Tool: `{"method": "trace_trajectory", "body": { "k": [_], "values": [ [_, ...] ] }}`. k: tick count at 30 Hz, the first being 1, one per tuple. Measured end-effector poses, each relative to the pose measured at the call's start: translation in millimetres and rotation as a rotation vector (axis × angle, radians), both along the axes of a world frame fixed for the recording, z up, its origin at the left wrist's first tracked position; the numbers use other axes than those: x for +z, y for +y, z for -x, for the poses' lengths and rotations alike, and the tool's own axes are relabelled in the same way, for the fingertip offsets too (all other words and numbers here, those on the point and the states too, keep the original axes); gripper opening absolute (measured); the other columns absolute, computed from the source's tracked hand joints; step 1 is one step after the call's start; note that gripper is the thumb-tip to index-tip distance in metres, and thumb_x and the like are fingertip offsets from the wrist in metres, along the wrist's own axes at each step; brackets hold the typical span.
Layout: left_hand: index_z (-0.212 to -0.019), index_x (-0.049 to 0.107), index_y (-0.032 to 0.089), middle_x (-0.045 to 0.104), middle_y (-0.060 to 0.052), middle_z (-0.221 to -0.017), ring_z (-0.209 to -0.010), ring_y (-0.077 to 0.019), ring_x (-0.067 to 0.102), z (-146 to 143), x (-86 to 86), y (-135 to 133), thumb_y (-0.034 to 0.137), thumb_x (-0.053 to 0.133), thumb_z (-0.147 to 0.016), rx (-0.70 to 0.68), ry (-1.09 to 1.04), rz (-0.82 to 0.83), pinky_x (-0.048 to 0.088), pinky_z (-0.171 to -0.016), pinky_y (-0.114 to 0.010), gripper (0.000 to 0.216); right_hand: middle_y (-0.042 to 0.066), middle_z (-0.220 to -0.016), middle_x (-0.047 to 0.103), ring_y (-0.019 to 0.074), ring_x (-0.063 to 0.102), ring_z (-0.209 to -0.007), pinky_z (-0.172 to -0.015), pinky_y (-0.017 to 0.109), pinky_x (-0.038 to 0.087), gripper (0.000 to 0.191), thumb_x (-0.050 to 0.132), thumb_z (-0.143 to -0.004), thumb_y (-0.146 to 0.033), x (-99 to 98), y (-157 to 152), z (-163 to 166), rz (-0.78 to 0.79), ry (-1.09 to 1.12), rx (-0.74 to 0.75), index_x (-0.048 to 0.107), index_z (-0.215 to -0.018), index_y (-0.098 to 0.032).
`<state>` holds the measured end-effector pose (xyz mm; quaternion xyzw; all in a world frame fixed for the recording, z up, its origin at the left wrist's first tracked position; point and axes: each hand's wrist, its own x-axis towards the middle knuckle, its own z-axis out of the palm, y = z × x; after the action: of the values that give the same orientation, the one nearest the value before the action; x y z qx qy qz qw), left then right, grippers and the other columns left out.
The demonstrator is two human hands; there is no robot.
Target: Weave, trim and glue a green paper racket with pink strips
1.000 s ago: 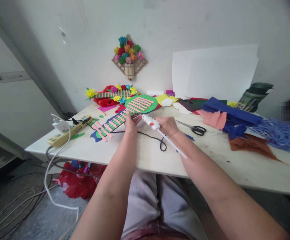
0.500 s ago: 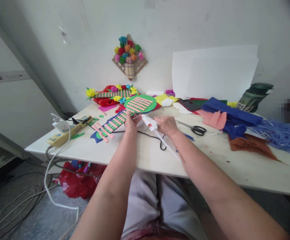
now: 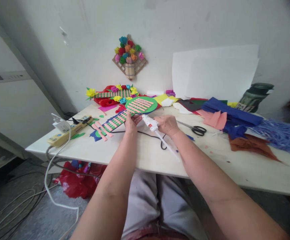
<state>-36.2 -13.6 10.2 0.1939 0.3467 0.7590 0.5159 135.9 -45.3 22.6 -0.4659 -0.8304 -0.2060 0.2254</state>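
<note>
My right hand is closed round a white glue gun with a glue stick jutting back toward me; its nozzle points left. My left hand pinches the near edge of a paper craft: a green disc with pink strips joined to a long green, blue and pink striped band lying on the white table. The gun's tip sits just right of my left fingers. The gun's black cord loops on the table below my hands.
Black scissors lie right of my right hand. Coloured paper and blue shreds pile at the right. A yellow power strip with cables sits at the left edge. A flower craft and a white sheet stand by the wall.
The glue gun has tilted so its glue stick swung slightly toward me and left. The disc craft shifted a little. My left hand stays in place.
</note>
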Motion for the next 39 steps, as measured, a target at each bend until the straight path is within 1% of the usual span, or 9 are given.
{"method": "trace_trajectory", "body": {
  "k": [6, 12, 17, 21, 26, 30, 33, 39],
  "values": [
    [-0.073, 0.053, 0.01, 0.06, -0.009, -0.06, -0.065, -0.0202, 0.065, 1.2, -0.2, 0.2, 0.044, 0.046, -0.08, -0.018, -0.022, -0.003, 0.052, -0.066, -0.031, 0.035, 0.004, -0.073, 0.067, 0.0162, 0.056, -0.066, -0.052, 0.027, 0.021, 0.026, 0.044, -0.077, -0.037, 0.0, -0.3, -3.7, 0.016, 0.104, -0.005, 0.065, -0.075, -0.021],
    [-0.07, 0.052, 0.009, 0.06, -0.011, -0.062, -0.069, -0.0213, 0.066, 3.1, -0.9, 1.2, 0.043, 0.044, -0.081, -0.022, -0.035, 0.005, 0.052, -0.065, -0.03, 0.037, 0.004, -0.067, 0.067, 0.0166, 0.056, -0.06, -0.051, 0.025, 0.025, 0.03, 0.048, -0.071, -0.046, -7.4, 10.2, -11.1, 0.072, 0.212, -0.066, 0.067, -0.073, -0.022],
    [-0.073, 0.053, 0.009, 0.06, -0.01, -0.063, -0.072, -0.0223, 0.066, 3.2, -2.3, 1.8, 0.044, 0.045, -0.08, -0.025, -0.028, -0.001, 0.052, -0.067, -0.031, 0.037, 0.004, -0.068, 0.067, 0.0162, 0.057, -0.061, -0.052, 0.023, 0.03, 0.034, 0.047, -0.07, -0.048, -7.6, 11.2, -13.2, 0.084, 0.276, 0.003, 0.068, -0.077, -0.022],
    [-0.074, 0.054, 0.01, 0.059, -0.008, -0.06, -0.07, -0.0219, 0.066, 2.4, -2.4, 2.4, 0.044, 0.046, -0.079, -0.023, 0.0, -0.01, 0.053, -0.067, -0.032, 0.036, 0.003, -0.068, 0.067, 0.0162, 0.057, -0.06, -0.051, 0.024, 0.029, 0.032, 0.047, -0.07, -0.046, -6.2, 8.6, -10.1, 0.1, 0.229, 0.005, 0.068, -0.077, -0.022],
    [-0.074, 0.053, 0.011, 0.058, -0.006, -0.056, -0.063, -0.0201, 0.065, 0.6, -1.9, 3.1, 0.042, 0.046, -0.08, -0.016, 0.018, -0.017, 0.053, -0.067, -0.034, 0.033, 0.003, -0.072, 0.068, 0.0172, 0.057, -0.064, -0.052, 0.025, 0.028, 0.029, 0.047, -0.07, -0.043, -6.2, 7.5, -5.6, 0.098, 0.166, -0.02, 0.068, -0.078, -0.024],
    [-0.079, 0.054, 0.01, 0.057, -0.006, -0.056, -0.063, -0.0204, 0.065, -0.3, -2.3, 3.2, 0.042, 0.047, -0.079, -0.017, 0.031, -0.029, 0.052, -0.067, -0.035, 0.033, 0.003, -0.07, 0.068, 0.0174, 0.057, -0.064, -0.051, 0.025, 0.027, 0.028, 0.048, -0.069, -0.042, -6.4, 7.7, -4.5, 0.101, 0.148, -0.034, 0.068, -0.078, -0.024],
    [-0.082, 0.053, 0.011, 0.058, -0.005, -0.055, -0.059, -0.019, 0.064, -1.0, -1.7, 2.2, 0.042, 0.046, -0.08, -0.018, 0.04, -0.046, 0.052, -0.066, -0.034, 0.032, 0.003, -0.071, 0.068, 0.0175, 0.057, -0.064, -0.051, 0.025, 0.026, 0.028, 0.047, -0.07, -0.042, -6.6, 7.8, -4.7, 0.102, 0.146, -0.04, 0.067, -0.077, -0.025],
    [-0.081, 0.052, 0.011, 0.057, -0.004, -0.054, -0.056, -0.0183, 0.063, -1.5, -1.5, 2.0, 0.042, 0.046, -0.08, -0.028, 0.034, -0.045, 0.052, -0.066, -0.033, 0.032, 0.003, -0.073, 0.069, 0.0176, 0.057, -0.064, -0.052, 0.026, 0.026, 0.029, 0.047, -0.071, -0.043, -3.9, 3.9, -3.6, 0.099, 0.15, -0.054, 0.068, -0.08, -0.025]
  ]
}}
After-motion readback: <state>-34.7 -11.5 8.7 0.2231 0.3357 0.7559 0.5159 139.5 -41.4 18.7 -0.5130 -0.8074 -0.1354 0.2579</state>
